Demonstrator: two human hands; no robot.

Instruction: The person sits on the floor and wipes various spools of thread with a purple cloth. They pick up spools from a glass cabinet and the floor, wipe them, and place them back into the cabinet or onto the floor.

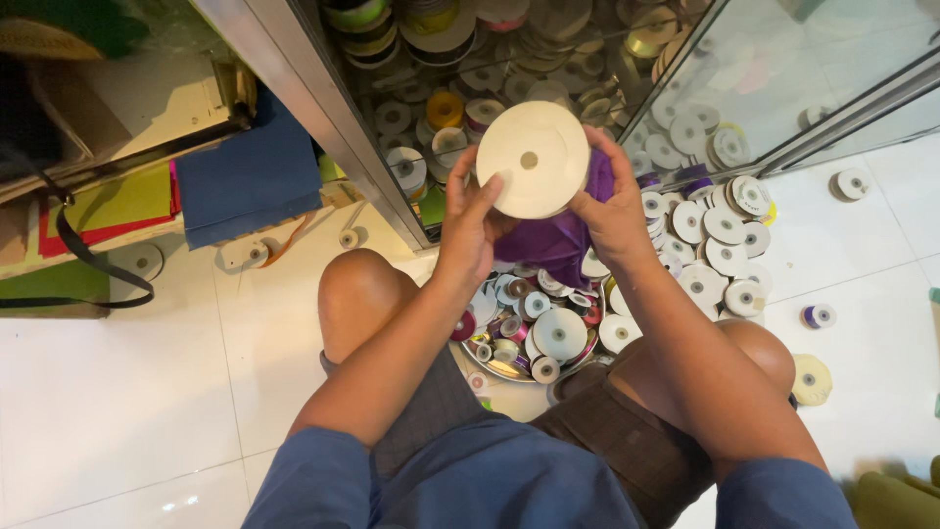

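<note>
**Cream spool held up between both hands, purple cloth behind it**

At the far left of the frame a black strap [93, 260] loops over stacked coloured paper sheets [108, 211], and a folded dark blue cloth [250, 181] lies beside the slanting metal frame of a glass cabinet [323, 118]. All of this sits well apart from the hands.

Moving toward the centre, the left hand [468, 230] rises from the lower middle of the frame, fingers curled and closed on the left and lower rim of a large, flat, cream-coloured round ribbon spool [534, 159]. The spool is in the upper middle of the frame, its broad face with the small centre hole turned to the camera, so its axis points roughly at the viewer. It lies directly between the two hands, touching both.

The right hand [612, 211] is closed on a bunched purple cloth [563, 240], pressing it against the spool's right edge and back; the cloth hangs below the spool.

Under the hands, between the knees, a round metal tray [494, 370] holds many small ribbon spools. To the right, a heap of white ribbon spools [720, 245] spreads over the white tiled floor [147, 392], which has open room at lower left and far right.
</note>
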